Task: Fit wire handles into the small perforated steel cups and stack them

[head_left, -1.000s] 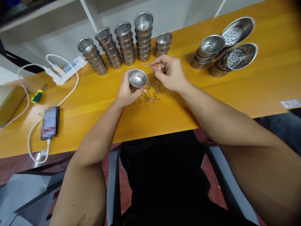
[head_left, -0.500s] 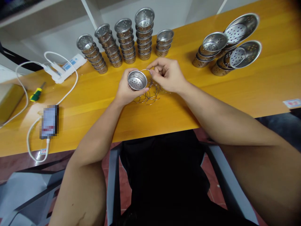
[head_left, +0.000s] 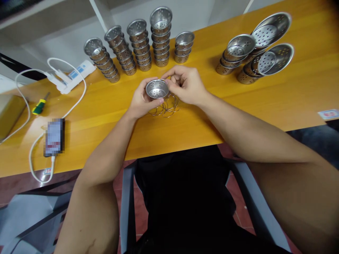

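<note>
My left hand is wrapped round a small perforated metal cup, tilted so that its holed bottom shows. At the right side of the cup's rim, my right hand has thumb and forefinger closed on a thin wire ring. Only a short bit of this ring shows, lying close along the rim; the fingers hide the rest. Under and just in front of the cup, a loose heap of thin wire rings lies on the table, partly covered by my hands.
Several stacks of perforated cups line the table's back edge. Wider nested cups stand at the right. On the left are a power strip with white cables, a screwdriver and a phone on the yellow table.
The right fingers have moved left to the cup's rim, bringing the wire ring against it. The cup has shifted slightly right and tilted in my left hand.
</note>
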A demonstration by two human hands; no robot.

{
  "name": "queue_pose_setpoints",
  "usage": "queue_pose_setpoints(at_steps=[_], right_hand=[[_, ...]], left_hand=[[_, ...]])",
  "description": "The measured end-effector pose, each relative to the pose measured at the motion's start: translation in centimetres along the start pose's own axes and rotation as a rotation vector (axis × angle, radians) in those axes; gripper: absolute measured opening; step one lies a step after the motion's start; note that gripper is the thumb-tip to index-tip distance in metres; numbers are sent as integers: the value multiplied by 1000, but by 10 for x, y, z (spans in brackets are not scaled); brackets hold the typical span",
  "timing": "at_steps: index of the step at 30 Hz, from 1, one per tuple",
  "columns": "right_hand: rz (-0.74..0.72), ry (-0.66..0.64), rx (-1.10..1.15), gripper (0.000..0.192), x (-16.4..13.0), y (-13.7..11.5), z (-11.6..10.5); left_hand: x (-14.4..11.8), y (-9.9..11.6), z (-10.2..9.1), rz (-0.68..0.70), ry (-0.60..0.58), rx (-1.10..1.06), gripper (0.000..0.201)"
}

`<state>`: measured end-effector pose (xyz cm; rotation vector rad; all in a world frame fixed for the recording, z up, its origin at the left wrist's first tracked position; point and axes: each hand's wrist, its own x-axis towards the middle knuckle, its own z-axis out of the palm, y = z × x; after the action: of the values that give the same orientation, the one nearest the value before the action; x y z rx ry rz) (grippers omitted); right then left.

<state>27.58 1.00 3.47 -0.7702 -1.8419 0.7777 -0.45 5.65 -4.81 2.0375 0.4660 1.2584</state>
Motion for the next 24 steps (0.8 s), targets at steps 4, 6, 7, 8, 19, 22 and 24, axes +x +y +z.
queue_pose_setpoints(at_steps=[4,6,7,8,19,22,24], right_hand=[[8,0,0,45,1,4,1],[16,1,-9,41,1,4,1],[17,3,-11,40,0,4,1],[17,5,-11,40,0,4,1],[28,13,-46,44,0,7,4],[35,36,-36,33,0,4,9],[45,46,-16,27,-1,-1,15]], left_hand=[[-1,-2,0,36,-18,-69,107],[-2,-1,1,24,-22,-63,108],[-3,1,2,13,-22,-55,109],[-3,2,3,2,-21,-48,110],[-2,24,9,16,-55,47,99],[-3,31,17,-36,-49,118,112],[-2,36,22,-82,-30,179,122]])
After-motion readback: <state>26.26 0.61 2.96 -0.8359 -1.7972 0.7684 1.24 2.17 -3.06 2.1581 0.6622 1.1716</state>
